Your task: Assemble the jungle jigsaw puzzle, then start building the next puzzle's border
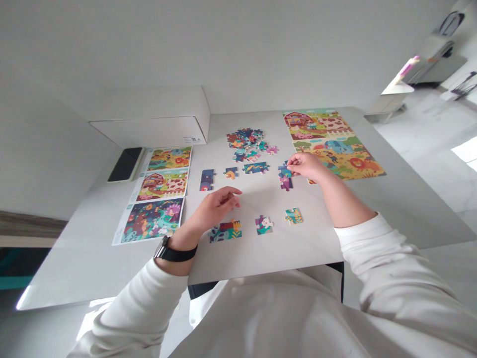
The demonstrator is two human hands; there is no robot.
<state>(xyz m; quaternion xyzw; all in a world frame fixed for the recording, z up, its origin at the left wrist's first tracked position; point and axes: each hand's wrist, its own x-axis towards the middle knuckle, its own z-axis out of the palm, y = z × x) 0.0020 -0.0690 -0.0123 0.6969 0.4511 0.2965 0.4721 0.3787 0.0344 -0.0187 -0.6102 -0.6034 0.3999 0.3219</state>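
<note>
My right hand [306, 166] pinches the edge of a blue and teal puzzle piece [284, 169], which touches a purple puzzle piece [286, 183] below it. Over the table's middle hovers my left hand [219, 205], index finger stretched and the others loosely curled, with nothing visible in it. Just under it lie joined red and green pieces [225, 231]. Nearby are a piece with a white animal [264, 224] and a teal leafy piece [294, 216]. Farther back sit a dark blue pair [207, 180], a moon piece [231, 172] and a joined blue strip [256, 167].
A heap of loose puzzle pieces [246, 140] lies at the back. Two finished puzzles [339, 156] lie at right. Three picture sheets [164, 185], a black phone [125, 164] and a white box [149, 130] are at left. A wall borders the table's [238, 263] far side.
</note>
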